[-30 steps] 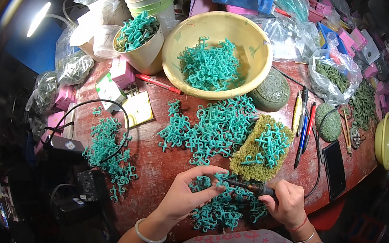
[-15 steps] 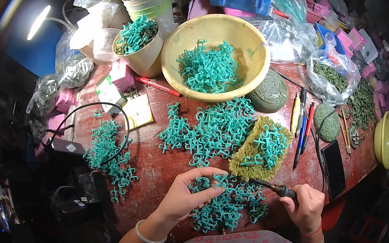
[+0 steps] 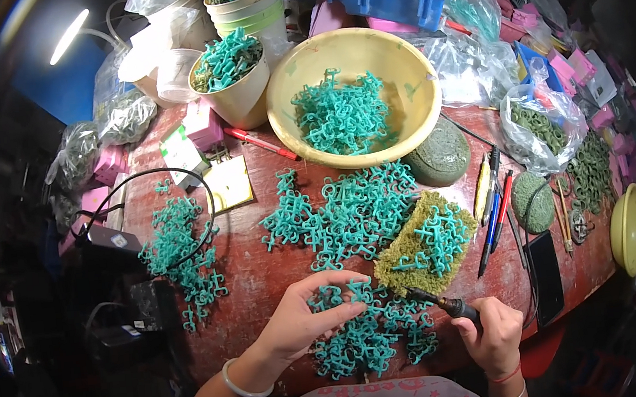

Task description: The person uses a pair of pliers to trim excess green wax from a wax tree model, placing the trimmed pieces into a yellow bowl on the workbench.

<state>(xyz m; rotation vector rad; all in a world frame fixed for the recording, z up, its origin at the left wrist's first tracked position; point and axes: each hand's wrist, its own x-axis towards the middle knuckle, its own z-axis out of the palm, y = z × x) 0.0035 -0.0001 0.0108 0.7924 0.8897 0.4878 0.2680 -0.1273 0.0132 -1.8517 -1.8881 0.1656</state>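
Observation:
My left hand is curled above a near pile of small curly teal pieces, with thumb and index finger closing around one teal piece. In my right hand is a dark-handled soldering iron. Its thin tip points left, at the near edge of a mossy olive-green pad. Several teal pieces lie on that pad. Beyond my hands spreads a larger heap of teal pieces.
A yellow basin holding teal pieces stands at the back. Another teal pile lies left, under a black cable loop. Right are a round green stone-like block, pens, a phone and a yellow bowl.
The soldering iron and my right hand have shifted slightly left and up. My left hand stays nearly in place, its fingertips slightly changed. The whole view has moved a little.

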